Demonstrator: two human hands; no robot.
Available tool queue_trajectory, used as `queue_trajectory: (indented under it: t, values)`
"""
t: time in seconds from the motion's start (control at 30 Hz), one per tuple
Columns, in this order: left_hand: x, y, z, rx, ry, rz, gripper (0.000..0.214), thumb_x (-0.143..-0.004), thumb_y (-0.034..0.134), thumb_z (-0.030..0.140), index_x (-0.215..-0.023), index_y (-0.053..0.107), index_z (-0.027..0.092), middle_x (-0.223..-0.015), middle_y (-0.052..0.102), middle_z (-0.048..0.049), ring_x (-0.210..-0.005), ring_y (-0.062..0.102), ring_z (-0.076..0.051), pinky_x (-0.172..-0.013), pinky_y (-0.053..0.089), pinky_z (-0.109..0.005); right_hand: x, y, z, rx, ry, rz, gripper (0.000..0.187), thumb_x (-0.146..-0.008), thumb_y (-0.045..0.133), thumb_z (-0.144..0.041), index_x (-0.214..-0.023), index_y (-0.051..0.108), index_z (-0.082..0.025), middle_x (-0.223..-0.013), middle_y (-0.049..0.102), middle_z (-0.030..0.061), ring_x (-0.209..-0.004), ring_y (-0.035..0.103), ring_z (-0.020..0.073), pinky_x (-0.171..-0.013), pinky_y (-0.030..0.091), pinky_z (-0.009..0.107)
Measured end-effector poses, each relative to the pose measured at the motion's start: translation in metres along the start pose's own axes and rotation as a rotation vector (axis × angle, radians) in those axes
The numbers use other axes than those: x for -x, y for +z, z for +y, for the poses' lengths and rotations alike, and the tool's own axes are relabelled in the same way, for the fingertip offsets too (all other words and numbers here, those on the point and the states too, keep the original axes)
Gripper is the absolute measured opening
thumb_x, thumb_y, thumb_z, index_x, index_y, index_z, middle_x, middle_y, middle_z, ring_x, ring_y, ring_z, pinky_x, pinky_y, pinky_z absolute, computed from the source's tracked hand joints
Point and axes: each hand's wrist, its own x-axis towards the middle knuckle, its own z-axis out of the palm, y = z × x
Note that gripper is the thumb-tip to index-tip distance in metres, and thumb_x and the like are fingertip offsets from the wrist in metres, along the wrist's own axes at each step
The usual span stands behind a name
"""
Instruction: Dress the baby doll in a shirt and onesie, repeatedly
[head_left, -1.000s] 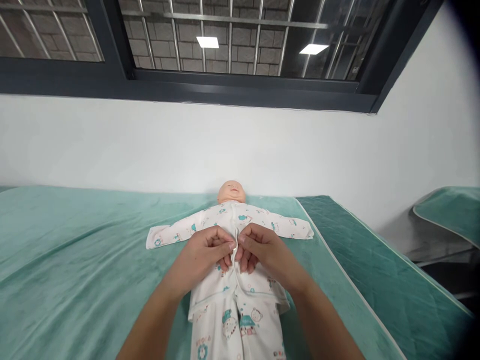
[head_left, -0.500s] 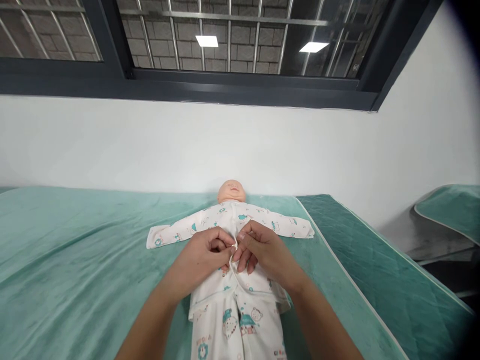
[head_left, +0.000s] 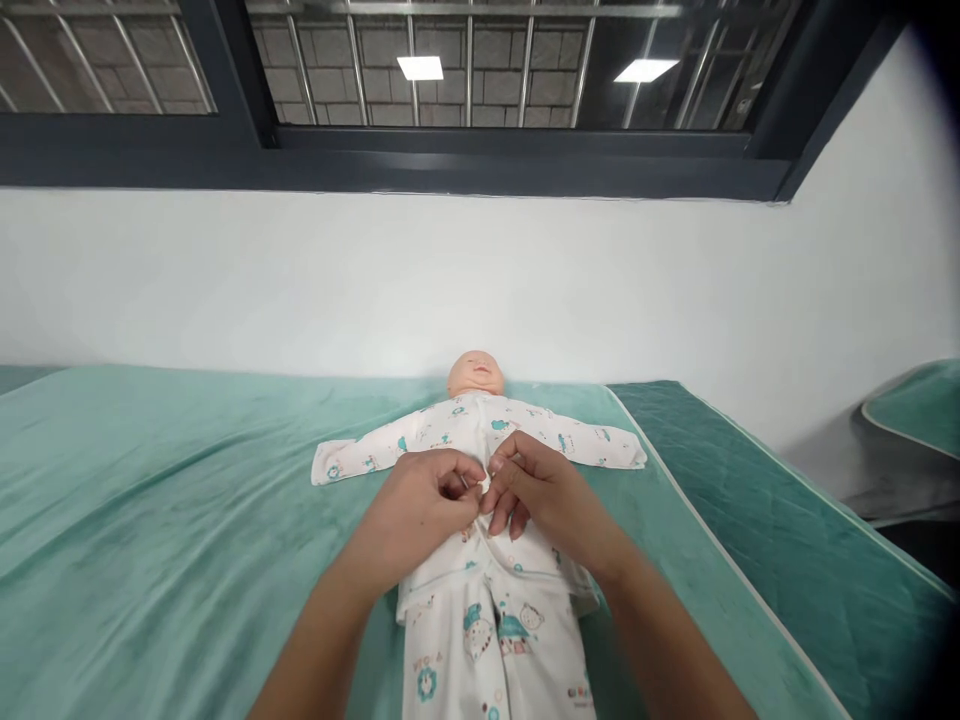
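The left hand (head_left: pixel 424 508) and right hand (head_left: pixel 551 500) appear to pinch the front edges of the white printed top (head_left: pixel 476 425) between thumb and fingers, nearly meeting at mid-front, though whatever fastening lies there is too small to tell. Around that grip, the top is on the doll (head_left: pixel 476 374), sleeves spread out to both sides, and the edges seem drawn together above the fingers; below them the edges run close, but whether they are fastened cannot be told. Farther out, the printed trousers (head_left: pixel 499 660) look already on, and the doll lies face up on the green sheet (head_left: pixel 187 520), its head near the white wall (head_left: pixel 480 280), so dressing seems mostly done, with the front closure left.
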Motion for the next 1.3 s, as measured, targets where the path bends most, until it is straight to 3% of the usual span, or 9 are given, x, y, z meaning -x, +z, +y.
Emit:
queue_trajectory:
  t: [0.17,0.33,0.53,0.73,1.1,1.2,1.3]
  values:
    - [-0.001,0.001,-0.002,0.012,0.007,-0.017,0.016,-0.074,0.051,0.016,-0.080,0.065,0.021,-0.060,0.055,0.0041,-0.058,0.051,-0.012,-0.057,0.039,-0.025,0.001,-0.001,-0.002,0.022,0.004,-0.012,0.022,-0.092,0.053,-0.043,-0.086,0.049,-0.022,-0.073,0.071,0.0011,-0.058,0.067,0.0144,-0.051,0.048,0.024]
    - [-0.006,0.004,-0.008,0.178,0.017,-0.023,0.016,-0.075,0.053,0.016,-0.088,0.058,0.021,-0.067,0.061,0.0038,-0.060,0.053,-0.012,-0.058,0.044,-0.024,0.002,-0.003,0.000,0.047,0.016,-0.039,0.017,-0.087,0.061,-0.036,-0.089,0.051,-0.022,-0.073,0.070,0.0002,-0.063,0.068,0.0151,-0.053,0.048,0.024]
    - [-0.007,0.002,-0.009,0.334,0.001,-0.023,0.020,-0.076,0.053,0.014,-0.094,0.055,0.021,-0.070,0.056,0.0046,-0.059,0.052,-0.010,-0.056,0.047,-0.024,0.003,-0.006,-0.002,0.025,-0.009,-0.084,0.013,-0.088,0.060,-0.032,-0.093,0.052,-0.023,-0.075,0.067,-0.0015,-0.061,0.065,0.0124,-0.056,0.050,0.025]
    - [-0.003,-0.004,-0.005,0.336,-0.045,-0.104,0.011,-0.081,0.057,0.018,-0.091,0.056,0.020,-0.071,0.055,0.0035,-0.058,0.054,-0.009,-0.055,0.046,-0.024,0.003,-0.007,-0.002,0.081,-0.012,-0.110,0.009,-0.090,0.057,-0.030,-0.094,0.054,-0.022,-0.075,0.066,-0.0016,-0.060,0.063,0.0114,-0.056,0.050,0.025]
    - [-0.002,-0.013,-0.008,0.345,-0.031,-0.205,0.024,-0.079,0.070,0.029,-0.099,0.060,0.021,-0.079,0.062,0.0020,-0.065,0.060,-0.011,-0.059,0.050,-0.024,0.003,-0.010,-0.002,-0.019,-0.047,-0.123,0.013,-0.093,0.056,-0.035,-0.094,0.053,-0.022,-0.069,0.062,-0.0040,-0.052,0.058,0.0098,-0.048,0.043,0.022]
    - [-0.003,-0.012,-0.009,0.349,-0.011,-0.137,0.022,-0.085,0.063,0.035,-0.101,0.061,0.021,-0.075,0.061,0.0024,-0.056,0.058,-0.010,-0.051,0.046,-0.023,0.003,-0.010,-0.004,-0.046,-0.069,-0.068,0.014,-0.092,0.057,-0.034,-0.089,0.054,-0.021,-0.060,0.055,-0.0065,-0.042,0.045,0.0070,-0.040,0.031,0.020]
    - [-0.007,-0.007,-0.015,0.273,0.056,0.088,0.022,-0.090,0.055,0.037,-0.104,0.062,0.021,-0.067,0.057,0.0036,-0.052,0.053,-0.010,-0.048,0.043,-0.022,0.003,-0.006,-0.004,-0.085,-0.149,0.099,0.010,-0.091,0.058,-0.031,-0.089,0.056,-0.022,-0.058,0.052,-0.0071,-0.042,0.042,0.0071,-0.040,0.029,0.020]
